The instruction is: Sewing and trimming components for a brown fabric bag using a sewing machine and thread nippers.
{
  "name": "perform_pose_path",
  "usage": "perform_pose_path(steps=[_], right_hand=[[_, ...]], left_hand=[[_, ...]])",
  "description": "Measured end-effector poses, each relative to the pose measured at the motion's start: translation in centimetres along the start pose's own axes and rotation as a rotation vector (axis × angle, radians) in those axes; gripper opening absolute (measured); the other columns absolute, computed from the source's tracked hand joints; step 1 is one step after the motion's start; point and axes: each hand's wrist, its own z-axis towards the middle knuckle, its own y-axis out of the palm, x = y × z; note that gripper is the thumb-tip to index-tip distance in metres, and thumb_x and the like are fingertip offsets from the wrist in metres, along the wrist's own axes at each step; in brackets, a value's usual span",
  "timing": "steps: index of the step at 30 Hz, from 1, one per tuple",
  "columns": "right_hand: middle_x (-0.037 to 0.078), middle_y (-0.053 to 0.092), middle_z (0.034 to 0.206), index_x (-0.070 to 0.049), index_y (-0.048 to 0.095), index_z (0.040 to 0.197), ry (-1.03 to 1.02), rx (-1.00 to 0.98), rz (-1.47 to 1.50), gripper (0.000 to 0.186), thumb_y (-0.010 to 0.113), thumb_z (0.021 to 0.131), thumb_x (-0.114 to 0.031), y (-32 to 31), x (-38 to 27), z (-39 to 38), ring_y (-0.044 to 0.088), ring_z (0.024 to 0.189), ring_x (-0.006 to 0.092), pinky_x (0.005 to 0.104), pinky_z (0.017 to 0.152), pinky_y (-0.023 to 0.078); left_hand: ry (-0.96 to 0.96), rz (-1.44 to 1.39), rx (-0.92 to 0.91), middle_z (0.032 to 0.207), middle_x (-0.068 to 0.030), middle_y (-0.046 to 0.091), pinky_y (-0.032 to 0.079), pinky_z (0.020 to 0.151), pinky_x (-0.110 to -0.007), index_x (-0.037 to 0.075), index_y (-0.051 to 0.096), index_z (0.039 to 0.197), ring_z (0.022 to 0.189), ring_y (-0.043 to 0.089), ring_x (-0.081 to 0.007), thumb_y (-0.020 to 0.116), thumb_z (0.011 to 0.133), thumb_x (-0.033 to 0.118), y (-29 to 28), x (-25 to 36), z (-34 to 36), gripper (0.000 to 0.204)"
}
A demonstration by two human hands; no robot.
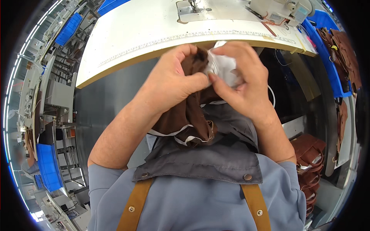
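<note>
Both hands are raised in front of my chest, just short of the table edge. My left hand [169, 79] is closed on a brown cloth piece [175, 117] with white edging, which hangs down over my lap. Beside it, my right hand [246, 79] pinches a white fabric part [225, 69] that meets the brown cloth between the thumbs. Motion smears the fingertips and the fabric there a little. How the white part joins the brown one cannot be made out.
A sewing machine [194, 5] sits at the far side of the white table [142, 27], which has a ruler strip along its front. Blue bins with brown pieces [345, 50] stand at right, above a stack of brown items [308, 154]. More workbenches and blue bins [49, 165] line the left.
</note>
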Motion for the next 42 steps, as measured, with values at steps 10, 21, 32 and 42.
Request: perform_pose_path(steps=[10,21,32,42], right_hand=[[0.008,0.069,0.094,-0.005,0.074,0.094,0.091,-0.008,0.171,0.018,0.078,0.077,-0.003,2.5,2.4,-0.7,0.069,0.083,0.0220,0.0320,0.070,0.056],[0.008,0.069,0.096,-0.001,0.074,0.093,0.284,-0.051,0.305,0.012,0.075,0.082,-0.006,2.2,2.0,-0.6,0.067,0.083,0.0166,0.0278,0.069,0.052],[0.009,0.065,0.092,-0.004,0.070,0.099,0.228,-0.080,-0.006,0.021,0.078,0.082,-0.014,0.0,1.1,-1.0,0.067,0.080,0.0235,0.0322,0.066,0.053],[0.006,0.062,0.083,-0.003,0.069,0.106,-0.093,-0.062,-0.630,0.029,0.077,0.078,-0.008,-2.9,1.7,-3.7,0.062,0.065,0.0203,0.0302,0.054,0.047]], left_hand=[[0.328,0.296,0.323,0.110,-0.0102,0.058,0.049,0.087,-0.031,0.001,0.057,0.110,0.106,0.056,-0.0171,0.067,0.076,0.001,0.8,-3.8,0.2,0.035],[0.601,0.741,0.447,0.101,-0.0053,0.061,0.045,0.059,-0.020,0.000,0.070,0.090,0.080,0.059,-0.0073,0.080,0.076,0.004,0.0,-4.1,-0.2,0.017],[0.460,0.184,0.393,0.089,-0.0034,0.064,0.051,0.067,-0.021,0.000,0.069,0.090,0.079,0.060,-0.0073,0.078,0.081,0.005,1.8,-5.1,1.0,0.014],[0.194,-0.062,0.258,0.090,0.0007,0.065,0.047,0.067,-0.020,0.000,0.071,0.089,0.075,0.055,-0.0042,0.078,0.083,0.005,3.7,-6.9,4.4,0.010]])
